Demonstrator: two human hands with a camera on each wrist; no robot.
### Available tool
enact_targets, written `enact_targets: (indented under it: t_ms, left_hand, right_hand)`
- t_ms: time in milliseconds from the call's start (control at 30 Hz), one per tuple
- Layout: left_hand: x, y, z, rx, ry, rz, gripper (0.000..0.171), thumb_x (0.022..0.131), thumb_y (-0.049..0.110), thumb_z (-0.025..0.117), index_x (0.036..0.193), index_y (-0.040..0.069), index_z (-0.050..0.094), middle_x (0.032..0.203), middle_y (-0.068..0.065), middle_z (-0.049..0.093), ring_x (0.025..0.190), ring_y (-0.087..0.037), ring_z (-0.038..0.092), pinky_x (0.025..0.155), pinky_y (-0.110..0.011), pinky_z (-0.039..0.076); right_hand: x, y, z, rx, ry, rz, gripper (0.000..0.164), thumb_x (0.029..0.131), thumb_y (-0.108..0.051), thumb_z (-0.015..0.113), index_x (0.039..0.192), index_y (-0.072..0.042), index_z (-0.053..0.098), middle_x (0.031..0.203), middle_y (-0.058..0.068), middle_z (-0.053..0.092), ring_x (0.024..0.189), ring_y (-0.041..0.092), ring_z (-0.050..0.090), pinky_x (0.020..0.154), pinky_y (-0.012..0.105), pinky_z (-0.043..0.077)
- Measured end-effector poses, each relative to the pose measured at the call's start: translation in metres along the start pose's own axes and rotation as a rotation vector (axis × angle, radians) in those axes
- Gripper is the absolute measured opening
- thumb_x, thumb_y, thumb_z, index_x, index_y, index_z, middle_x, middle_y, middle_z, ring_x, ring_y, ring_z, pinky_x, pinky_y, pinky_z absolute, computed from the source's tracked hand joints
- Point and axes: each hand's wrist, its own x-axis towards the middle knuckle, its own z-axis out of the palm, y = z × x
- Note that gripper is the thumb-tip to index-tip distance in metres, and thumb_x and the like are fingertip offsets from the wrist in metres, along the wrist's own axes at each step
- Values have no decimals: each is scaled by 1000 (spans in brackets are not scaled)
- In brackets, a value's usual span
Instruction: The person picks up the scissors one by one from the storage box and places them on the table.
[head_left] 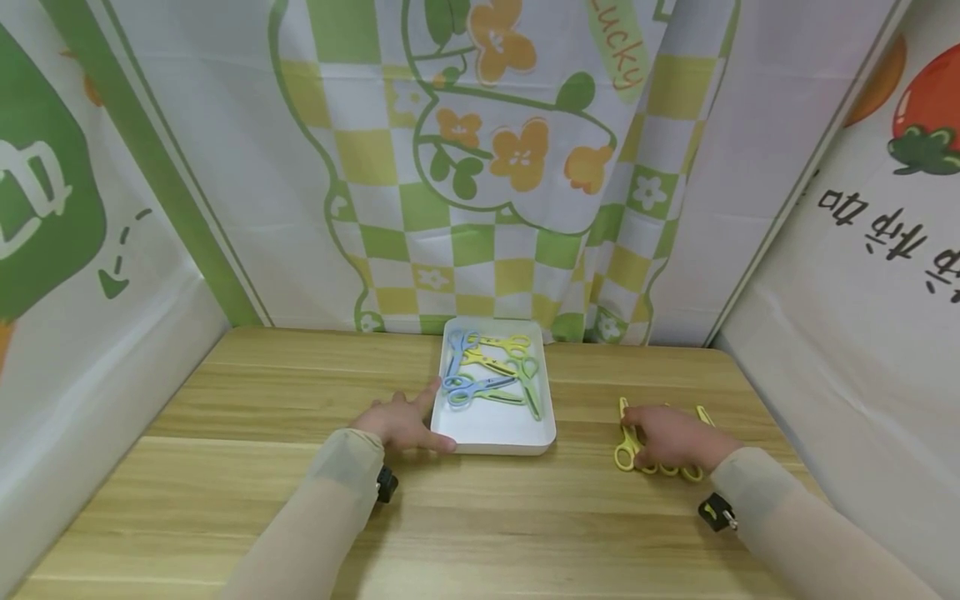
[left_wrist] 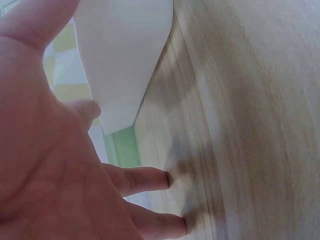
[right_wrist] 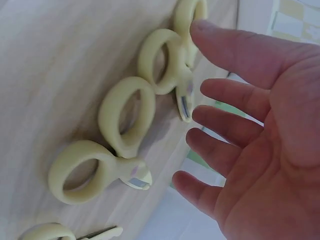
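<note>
A white tray holds several child-size scissors: blue scissors, green scissors and yellow scissors. My left hand is at the tray's left side with fingers spread, the thumb by its near corner; in the left wrist view two fingertips reach down to the tabletop beside the tray wall. To the right, my right hand is over a row of yellow scissors, partly hiding them. In the right wrist view its fingers are loosely extended, with the thumb tip overlapping one yellow handle.
The wooden table runs back to a checkered curtain just behind the tray. White printed walls stand on the left and right.
</note>
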Motion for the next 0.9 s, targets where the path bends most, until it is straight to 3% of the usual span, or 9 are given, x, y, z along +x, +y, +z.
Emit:
enact_targets:
  t_ms: [100,233,367,567,700,900]
  left_hand:
    - [-2,1,0,-9,-3,-11,134,59,80,76,160,33,1,157,-35,9,145,-50,5,111,-69,1]
    - [1,-1,1,0,-4,-10,134,59,79,76,160,33,1,157,-35,9,145,-50,5,111,-68,0]
    - [1,-1,1,8,-3,-7,134,60,80,76,160,34,0,157,-35,10,146,-48,6,112,-67,0]
    - [-5,2,-2,9,-7,-8,134,59,82,74,161,33,2,157,-35,14,145,-51,8,112,-67,0]
    - [-10,6,-4,14,-12,-12,132,61,82,73,161,32,2,156,-37,13,143,-54,7,110,-69,0]
    - [-7,4,-3,3,-10,-20,133,59,82,74,161,34,3,157,-36,10,144,-53,6,110,-70,1]
  right_hand:
    - [-1,-1,-2,10,21,-8,55,73,-12,83,121,4,62,104,14,67,95,31,64,87,50,51]
    - [-1,-2,-4,21,47,-11,56,77,-13,81,124,9,60,120,24,63,111,43,59,97,55,45]
    - [5,-6,-6,24,60,-12,50,85,-16,76,125,9,59,123,25,62,116,44,57,99,55,44]
    - [17,-19,-10,46,91,1,64,96,-30,66,143,8,45,148,34,36,135,50,36,108,59,31]
    - [32,-35,-12,94,139,15,77,98,-40,62,152,7,32,157,30,22,143,46,24,113,57,24]
    - [60,-70,-18,92,181,11,90,97,-50,60,157,3,18,162,23,13,148,39,12,115,58,16]
